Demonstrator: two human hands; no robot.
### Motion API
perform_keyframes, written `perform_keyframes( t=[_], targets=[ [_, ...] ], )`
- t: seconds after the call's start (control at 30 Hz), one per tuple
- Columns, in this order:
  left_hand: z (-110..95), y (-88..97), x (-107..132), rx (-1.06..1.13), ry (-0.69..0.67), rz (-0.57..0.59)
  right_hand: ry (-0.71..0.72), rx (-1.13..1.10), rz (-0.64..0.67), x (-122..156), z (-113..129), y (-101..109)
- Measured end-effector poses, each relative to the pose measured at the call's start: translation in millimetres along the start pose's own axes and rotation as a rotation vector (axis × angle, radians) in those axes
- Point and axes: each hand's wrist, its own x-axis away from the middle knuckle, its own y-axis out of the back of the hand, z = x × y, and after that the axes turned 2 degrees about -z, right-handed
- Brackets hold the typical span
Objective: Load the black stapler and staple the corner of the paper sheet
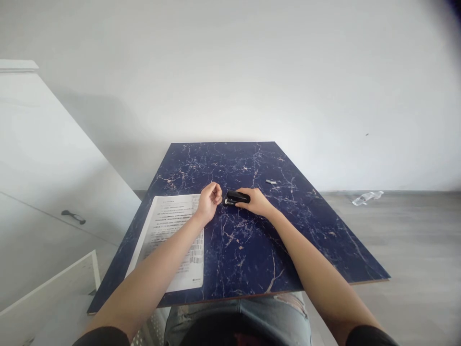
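Head view shows a veined blue table (237, 262), a printed sheet (171, 218), the left hand (209, 202) curled, contents unclear, and the right hand (256, 202) clamped on a black, rounded stapler (235, 197) mid-table, pale-marked at its front.

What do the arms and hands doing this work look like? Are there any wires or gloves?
They're a person's: the left hand and right hand are ungloved, and the left forearm and right forearm are bare. The left sleeve and right sleeve are black. I see no wires, watch or markings.
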Motion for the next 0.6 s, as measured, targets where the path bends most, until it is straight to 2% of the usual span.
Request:
perform_keyframes(
  t=[0.07, 0.17, 0.33, 0.47, 0.6],
  targets=[
    [0.0, 0.8, 0.1, 0.013, 0.004, 0.005, -0.041, 0.014, -0.005, 2.4, 1.9, 9.5],
    [-0.6, 1.5, 0.6, 0.033, 0.025, 0.0, -0.113, 0.043, -0.012, 18.2, 6.4, 37.5],
    [-1.2, 0.6, 1.5, 0.024, 0.05, -0.018, -0.284, 0.142, -0.113, 84.2, 4.4, 81.2],
    [0.2, 0.1, 1.2, 0.009, 0.06, -0.037, -0.369, 0.219, -0.109, 143.9, -6.1, 93.2],
    [0.7, -0.4, 0.4, 0.015, 0.053, -0.035, -0.386, 0.233, -0.133, 174.8, -14.8, 90.1]
  ],
)
